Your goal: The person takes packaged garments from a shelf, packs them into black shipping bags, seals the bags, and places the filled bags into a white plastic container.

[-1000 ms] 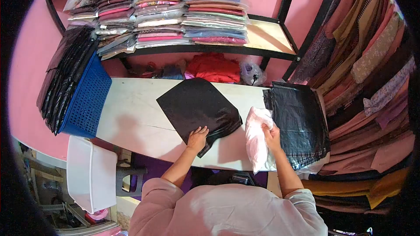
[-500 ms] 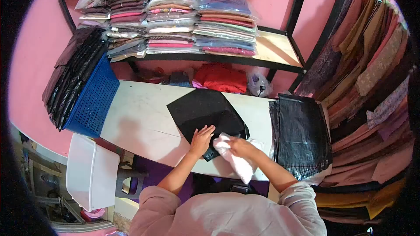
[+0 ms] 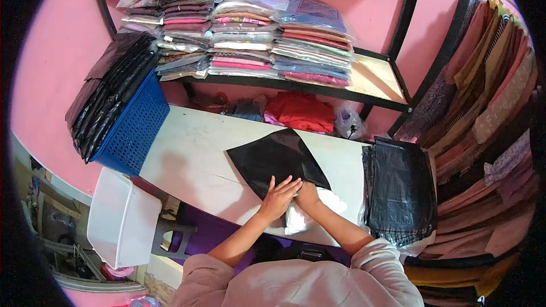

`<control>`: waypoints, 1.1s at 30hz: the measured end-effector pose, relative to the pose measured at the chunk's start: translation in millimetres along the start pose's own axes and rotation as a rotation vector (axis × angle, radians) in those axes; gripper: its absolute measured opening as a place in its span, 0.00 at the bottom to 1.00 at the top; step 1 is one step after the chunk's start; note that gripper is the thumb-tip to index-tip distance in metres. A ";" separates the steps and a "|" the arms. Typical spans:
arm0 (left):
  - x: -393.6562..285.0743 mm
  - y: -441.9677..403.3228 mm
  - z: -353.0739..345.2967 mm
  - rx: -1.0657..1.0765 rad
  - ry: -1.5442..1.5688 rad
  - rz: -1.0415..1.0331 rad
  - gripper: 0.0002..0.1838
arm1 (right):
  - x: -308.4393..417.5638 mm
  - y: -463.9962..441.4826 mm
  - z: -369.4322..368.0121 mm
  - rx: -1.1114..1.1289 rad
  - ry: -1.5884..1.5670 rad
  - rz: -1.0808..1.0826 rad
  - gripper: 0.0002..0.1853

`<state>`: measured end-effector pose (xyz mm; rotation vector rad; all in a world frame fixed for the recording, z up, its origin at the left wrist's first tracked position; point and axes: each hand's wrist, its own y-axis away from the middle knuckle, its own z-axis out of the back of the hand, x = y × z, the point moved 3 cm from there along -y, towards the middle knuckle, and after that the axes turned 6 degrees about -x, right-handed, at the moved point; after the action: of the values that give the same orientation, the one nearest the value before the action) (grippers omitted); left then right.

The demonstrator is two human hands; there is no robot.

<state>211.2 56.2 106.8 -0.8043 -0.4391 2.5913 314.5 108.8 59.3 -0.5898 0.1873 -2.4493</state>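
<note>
White bundle (image 3: 297,220) has reached the black bag (image 3: 278,156); left fingers (image 3: 288,185) spread, right hand's (image 3: 309,195) hidden.

My black bag (image 3: 276,158) looks like smooth plastic with a faint gloss. The bag stack (image 3: 401,185) is shiny, wrinkled plastic; my shirt (image 3: 307,284) is matt cloth.

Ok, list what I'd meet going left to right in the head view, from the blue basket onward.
Blue basket → left hand → right hand → stack of black plastic bags → hanging clothes.
</note>
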 end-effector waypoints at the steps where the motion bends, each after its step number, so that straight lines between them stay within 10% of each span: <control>1: -0.6 -0.7 1.5 -0.049 0.032 -0.020 0.22 | 1.3 0.3 -4.2 0.001 0.002 0.004 0.07; 4: -7.6 -2.3 10.5 -0.039 0.034 -0.134 0.24 | -0.2 6.3 -45.0 -0.076 0.287 0.129 0.21; 5: -5.9 -0.6 8.2 -0.043 0.081 -0.126 0.24 | -14.5 -1.4 -85.4 0.234 0.239 0.006 0.27; 22: 40.5 71.0 -49.0 0.105 -0.186 0.091 0.35 | -40.1 33.0 -48.5 -0.022 0.173 -0.043 0.23; 28: 44.6 83.9 -43.3 0.046 -0.144 0.154 0.29 | -56.8 87.5 -7.9 0.573 0.004 -0.187 0.18; 30: 45.3 94.6 -39.0 -0.091 -0.201 0.123 0.25 | -65.3 107.8 19.4 -0.375 -0.250 -0.002 0.12; 33: 54.5 109.7 -24.1 -0.453 -0.110 0.333 0.25 | -89.5 109.0 17.8 -0.540 -0.405 -0.327 0.18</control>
<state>154.3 -10.9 18.1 -0.9471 -1.0316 2.8949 444.3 73.9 13.3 -1.4309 0.6368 -2.5140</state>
